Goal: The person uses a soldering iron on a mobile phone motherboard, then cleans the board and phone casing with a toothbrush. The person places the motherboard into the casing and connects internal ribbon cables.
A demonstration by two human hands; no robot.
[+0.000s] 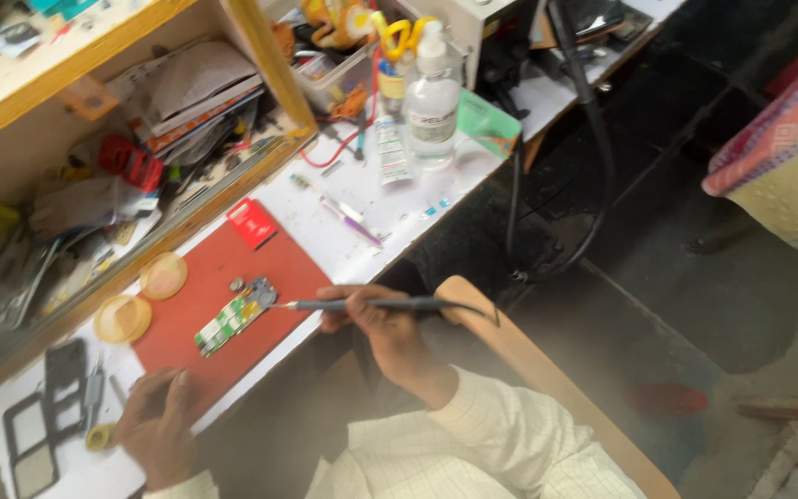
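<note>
My right hand [376, 319] grips a dark soldering iron [371, 303] like a pen, its tip touching the end of a small green circuit board [235, 317]. The board lies on a red mat [233, 305] on the white bench. My left hand [154, 420] rests flat on the bench at the mat's near-left corner, fingers together, holding nothing. A black cable runs from the iron's handle off to the right.
Two round amber lids [145, 296] lie left of the mat, dark phone frames [48, 407] at the bench's left end. A clear bottle [433, 97], a tube and small tools stand farther back. A cluttered wooden shelf [113, 139] borders the bench. A wooden chair arm [528, 370] sits by my right arm.
</note>
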